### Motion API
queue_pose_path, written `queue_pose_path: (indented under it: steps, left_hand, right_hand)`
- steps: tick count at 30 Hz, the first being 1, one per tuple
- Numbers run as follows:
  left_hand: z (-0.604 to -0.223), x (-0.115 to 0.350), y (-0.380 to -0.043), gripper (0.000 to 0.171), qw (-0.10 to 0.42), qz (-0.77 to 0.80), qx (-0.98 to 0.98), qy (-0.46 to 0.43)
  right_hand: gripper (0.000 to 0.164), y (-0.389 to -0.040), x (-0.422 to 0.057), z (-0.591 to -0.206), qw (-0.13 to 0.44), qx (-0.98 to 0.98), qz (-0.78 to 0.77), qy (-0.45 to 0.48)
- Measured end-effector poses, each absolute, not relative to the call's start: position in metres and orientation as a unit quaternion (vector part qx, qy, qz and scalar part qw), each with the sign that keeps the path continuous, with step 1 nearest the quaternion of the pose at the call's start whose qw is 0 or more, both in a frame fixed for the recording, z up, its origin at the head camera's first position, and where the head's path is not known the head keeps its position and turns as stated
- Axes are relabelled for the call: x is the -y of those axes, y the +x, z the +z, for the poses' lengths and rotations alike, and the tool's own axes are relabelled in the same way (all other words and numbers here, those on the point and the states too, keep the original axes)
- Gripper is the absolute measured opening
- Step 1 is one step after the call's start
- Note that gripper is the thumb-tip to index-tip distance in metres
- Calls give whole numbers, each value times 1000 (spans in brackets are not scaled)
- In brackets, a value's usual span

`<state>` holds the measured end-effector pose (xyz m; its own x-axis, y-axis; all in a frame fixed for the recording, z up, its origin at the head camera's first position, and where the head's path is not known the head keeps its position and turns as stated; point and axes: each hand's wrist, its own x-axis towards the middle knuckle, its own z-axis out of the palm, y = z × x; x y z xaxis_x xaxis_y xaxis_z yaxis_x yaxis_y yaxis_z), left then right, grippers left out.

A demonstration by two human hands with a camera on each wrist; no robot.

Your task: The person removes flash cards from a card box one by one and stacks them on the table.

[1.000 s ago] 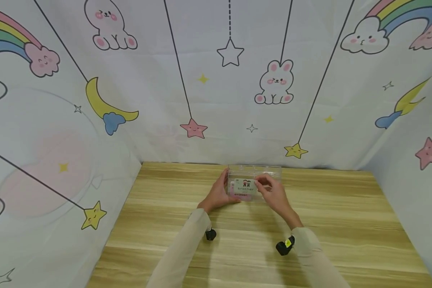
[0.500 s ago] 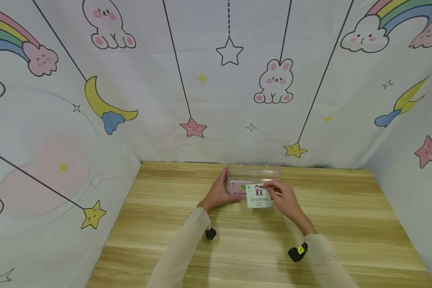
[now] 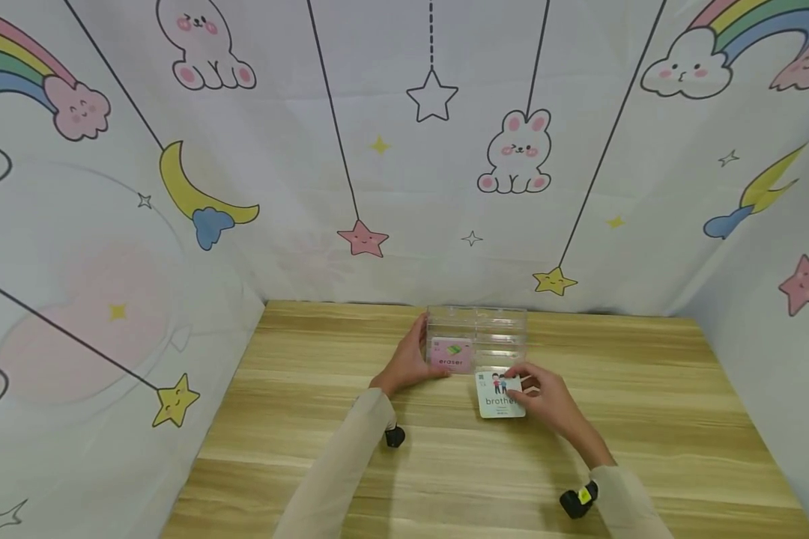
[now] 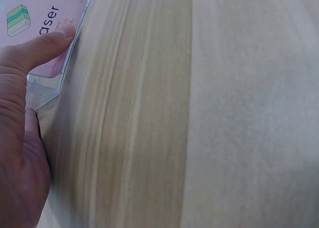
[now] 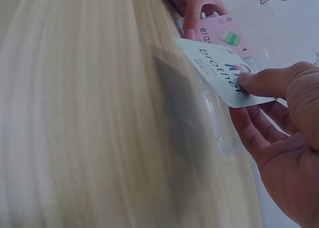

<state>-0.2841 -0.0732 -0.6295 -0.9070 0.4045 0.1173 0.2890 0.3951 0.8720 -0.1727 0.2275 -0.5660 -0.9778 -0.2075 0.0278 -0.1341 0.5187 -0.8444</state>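
A clear plastic compartment box point(image 3: 501, 340) lies at the back of the table, against the wall cloth. My left hand point(image 3: 407, 364) grips its left front corner, with the thumb over the front edge and the fingers along the side. In the left front compartment lies a pink flashcard point(image 3: 460, 363) reading "eraser", partly under the thumb in the left wrist view. My right hand point(image 3: 549, 400) pinches a pale green "brother" flashcard point(image 5: 217, 71) between thumb and fingers. The card is tilted above the table just in front of the box, casting a shadow below.
The wood-grain table point(image 3: 647, 419) runs up to a white printed cloth point(image 3: 445, 172) behind and at both sides. Each wrist carries a small black camera; the right one point(image 3: 577, 500) sits low over the table.
My right hand has drawn the "brother" card off the pink "eraser" card, moving it rightward and toward me out of the box. The left hand and the box stay where they were.
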Motion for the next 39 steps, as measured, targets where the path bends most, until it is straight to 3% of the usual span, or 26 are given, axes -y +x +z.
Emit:
queue_pose_path:
  steps: [11, 26, 39]
  left_hand:
    - [-629, 72, -284, 134, 52, 506, -835, 209]
    - [-627, 72, -284, 133, 52, 497, -840, 211]
    - [-624, 71, -283, 131, 67, 521, -828, 198]
  right_hand:
    - [32, -159, -236, -581, 60, -885, -451, -101]
    - [49, -153, -235, -597, 40, -926, -354, -122]
    - [48, -152, -234, -596, 44, -932, -337, -124]
